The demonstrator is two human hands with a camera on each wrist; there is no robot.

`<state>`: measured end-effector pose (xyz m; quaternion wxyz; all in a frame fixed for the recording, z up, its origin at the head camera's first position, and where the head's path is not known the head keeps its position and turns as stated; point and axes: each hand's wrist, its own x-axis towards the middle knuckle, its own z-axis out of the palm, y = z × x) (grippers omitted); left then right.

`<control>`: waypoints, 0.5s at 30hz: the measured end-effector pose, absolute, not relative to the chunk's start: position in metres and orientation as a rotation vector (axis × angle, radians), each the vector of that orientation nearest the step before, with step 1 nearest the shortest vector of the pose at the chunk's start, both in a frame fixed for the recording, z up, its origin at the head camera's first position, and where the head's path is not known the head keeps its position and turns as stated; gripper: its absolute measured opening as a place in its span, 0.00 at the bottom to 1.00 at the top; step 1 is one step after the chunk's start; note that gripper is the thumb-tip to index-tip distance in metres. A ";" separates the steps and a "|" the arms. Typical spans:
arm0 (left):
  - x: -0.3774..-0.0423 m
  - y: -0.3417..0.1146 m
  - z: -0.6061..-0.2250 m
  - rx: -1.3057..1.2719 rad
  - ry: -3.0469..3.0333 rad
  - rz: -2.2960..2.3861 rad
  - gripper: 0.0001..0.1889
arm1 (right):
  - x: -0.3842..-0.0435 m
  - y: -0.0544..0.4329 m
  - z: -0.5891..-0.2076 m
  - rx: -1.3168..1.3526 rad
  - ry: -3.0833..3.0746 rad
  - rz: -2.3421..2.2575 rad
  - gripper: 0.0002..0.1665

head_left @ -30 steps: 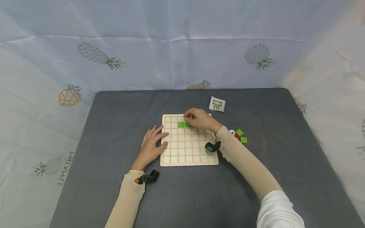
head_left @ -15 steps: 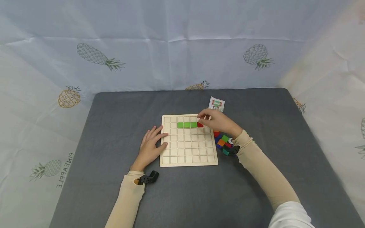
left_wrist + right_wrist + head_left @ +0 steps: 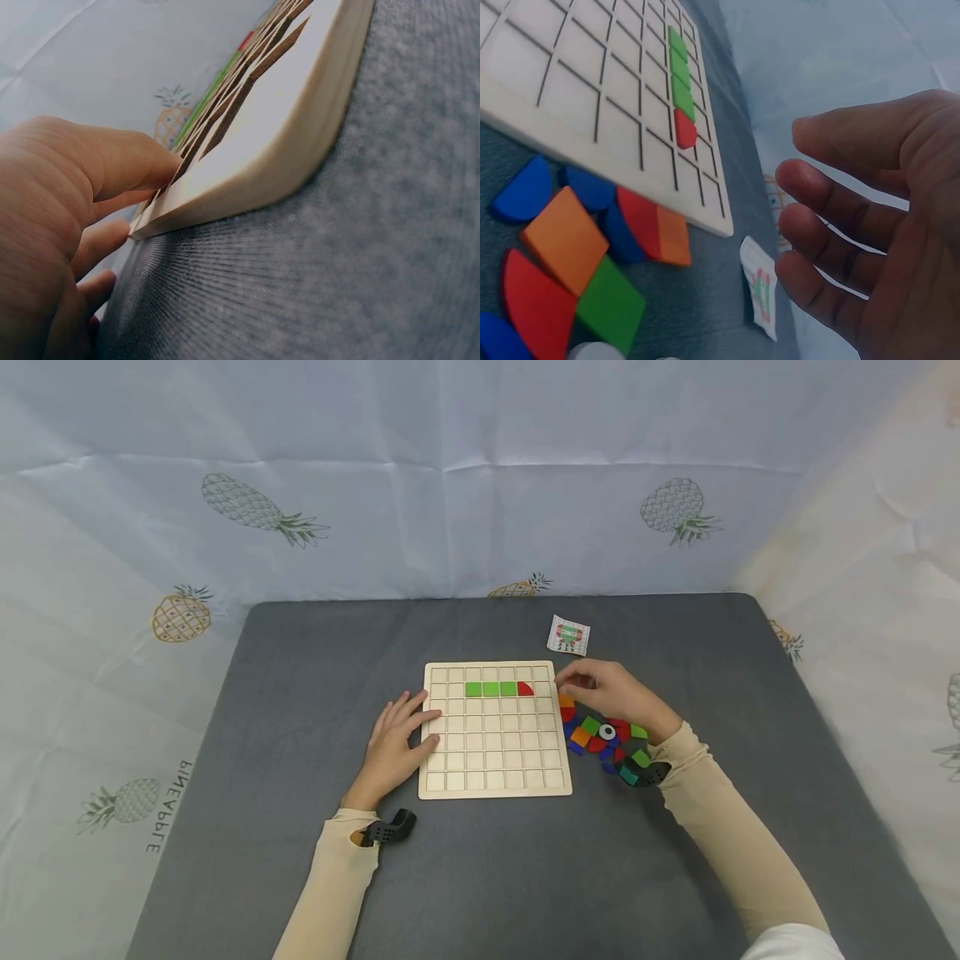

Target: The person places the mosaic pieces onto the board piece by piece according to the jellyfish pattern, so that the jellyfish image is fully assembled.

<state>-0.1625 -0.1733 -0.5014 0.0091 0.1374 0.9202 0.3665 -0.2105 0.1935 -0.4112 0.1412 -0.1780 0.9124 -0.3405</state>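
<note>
Tile-laying seems underway, the left hand [image 3: 393,747] spread on the board [image 3: 495,741], the right hand [image 3: 621,693] (empty, relaxed) likely needing a loose tile [image 3: 565,241] right of the board.

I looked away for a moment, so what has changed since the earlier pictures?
The right grip has moved right to the edge of the board, leaving the red piece it was at, which now lies uncovered just right of the three green tiles. More of the loose pieces show. The left grip, board and picture card stayed put.
</note>
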 end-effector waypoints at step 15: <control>-0.163 -0.174 -0.501 0.445 2.867 1.158 0.21 | -0.205 0.205 -0.442 -0.499 2.584 -0.858 0.15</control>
